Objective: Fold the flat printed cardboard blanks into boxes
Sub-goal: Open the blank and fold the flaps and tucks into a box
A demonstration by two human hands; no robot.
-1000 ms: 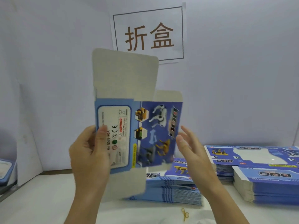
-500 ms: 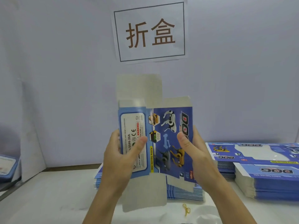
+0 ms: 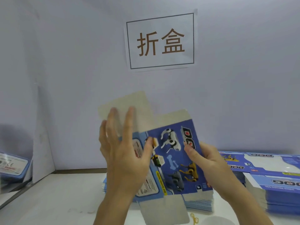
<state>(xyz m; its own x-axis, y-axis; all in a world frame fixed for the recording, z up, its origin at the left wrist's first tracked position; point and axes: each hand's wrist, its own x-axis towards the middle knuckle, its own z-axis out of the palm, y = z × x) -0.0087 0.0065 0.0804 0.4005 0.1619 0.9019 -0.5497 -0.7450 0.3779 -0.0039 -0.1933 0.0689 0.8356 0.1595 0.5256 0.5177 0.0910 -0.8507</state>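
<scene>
Pinching the blue printed cardboard blank (image 3: pixel 172 159) mid-frame, the right hand (image 3: pixel 209 164) grips its edge while the left hand (image 3: pixel 125 153) presses it with straight, spread fingers.

A white paper sign (image 3: pixel 160 42) on the wall says 折盒 in big brown letters inside a dark box. The blue cardboard blank (image 3: pixel 176 157) held up in front says DOG down its right side. The stack of blanks (image 3: pixel 279 185) at the right shows DOG upside down.
</scene>
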